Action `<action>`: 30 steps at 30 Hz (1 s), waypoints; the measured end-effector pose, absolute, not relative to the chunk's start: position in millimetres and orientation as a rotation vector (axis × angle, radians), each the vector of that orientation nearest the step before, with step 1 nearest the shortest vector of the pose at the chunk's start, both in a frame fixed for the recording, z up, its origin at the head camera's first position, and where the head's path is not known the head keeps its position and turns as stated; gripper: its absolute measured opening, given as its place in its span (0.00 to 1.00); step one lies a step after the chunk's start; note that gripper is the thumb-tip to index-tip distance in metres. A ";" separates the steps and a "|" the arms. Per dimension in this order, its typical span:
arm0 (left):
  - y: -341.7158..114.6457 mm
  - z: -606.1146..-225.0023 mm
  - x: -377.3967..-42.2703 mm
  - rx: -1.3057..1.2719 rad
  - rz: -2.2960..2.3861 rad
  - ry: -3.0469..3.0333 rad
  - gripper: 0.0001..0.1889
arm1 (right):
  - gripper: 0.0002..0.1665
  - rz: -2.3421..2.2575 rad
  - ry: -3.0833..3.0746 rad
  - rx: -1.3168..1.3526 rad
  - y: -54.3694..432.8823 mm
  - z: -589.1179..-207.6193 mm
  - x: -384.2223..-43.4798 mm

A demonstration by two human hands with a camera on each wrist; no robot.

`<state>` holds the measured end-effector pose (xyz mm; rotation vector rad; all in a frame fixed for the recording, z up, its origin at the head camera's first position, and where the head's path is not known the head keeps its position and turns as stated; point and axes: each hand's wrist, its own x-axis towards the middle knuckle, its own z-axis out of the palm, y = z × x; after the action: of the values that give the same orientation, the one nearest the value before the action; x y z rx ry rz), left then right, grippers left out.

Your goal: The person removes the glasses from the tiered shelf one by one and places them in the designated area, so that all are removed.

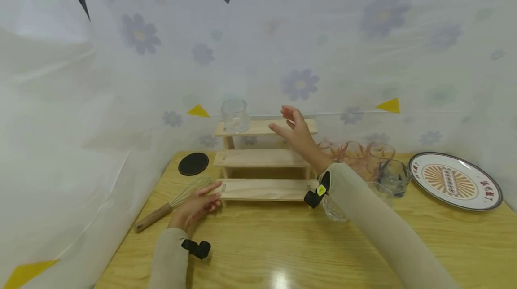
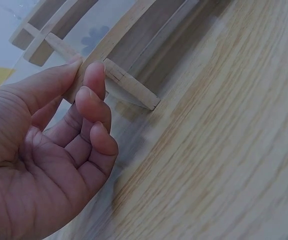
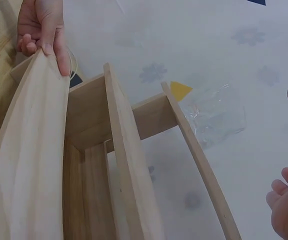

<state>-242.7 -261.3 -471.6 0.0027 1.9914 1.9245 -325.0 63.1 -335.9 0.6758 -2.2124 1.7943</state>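
A three-tier wooden shelf rack (image 1: 262,189) stands on the table against the back sheet. My left hand (image 1: 195,208) pinches the left end of its lowest board between thumb and index finger; the left wrist view shows the other fingers (image 2: 96,137) loosely bent. On the top board's left end sits a clear glass cup (image 1: 235,116), also visible in the right wrist view. Over the right half of that board my right hand (image 1: 296,134) is held with nothing in it, thumb and fingers spread apart, to the right of the cup.
Several pink-tinted glasses (image 1: 355,156), a dark grey glass (image 1: 393,177) and clear glassware (image 1: 335,210) stand right of the rack, partly behind my right arm. A patterned plate (image 1: 456,181) lies farther right. Leftward are a whisk (image 1: 161,212) and a black round coaster (image 1: 193,164).
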 end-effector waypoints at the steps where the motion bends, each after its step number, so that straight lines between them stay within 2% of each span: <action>1: -260.5 -471.3 -242.7 -0.001 1.926 1.993 0.31 | 0.43 1.773 -2.221 0.680 59.2 -334.4 -328.0; 12: -256.5 -469.8 -241.3 -0.031 1.919 2.013 0.30 | 0.50 1.694 -2.333 0.661 22.1 -322.2 -360.1; 21: -254.1 -466.9 -239.6 -0.065 1.924 2.012 0.30 | 0.60 1.655 -2.533 0.596 -4.3 -312.3 -370.6; 30: -248.5 -467.9 -236.7 -0.063 1.940 1.991 0.30 | 0.61 1.755 -2.571 0.583 -21.1 -312.6 -377.5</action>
<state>-236.7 -248.5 -467.9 -0.0627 1.9906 1.9404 -377.5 -21.1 -312.6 0.5827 -2.5710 1.7547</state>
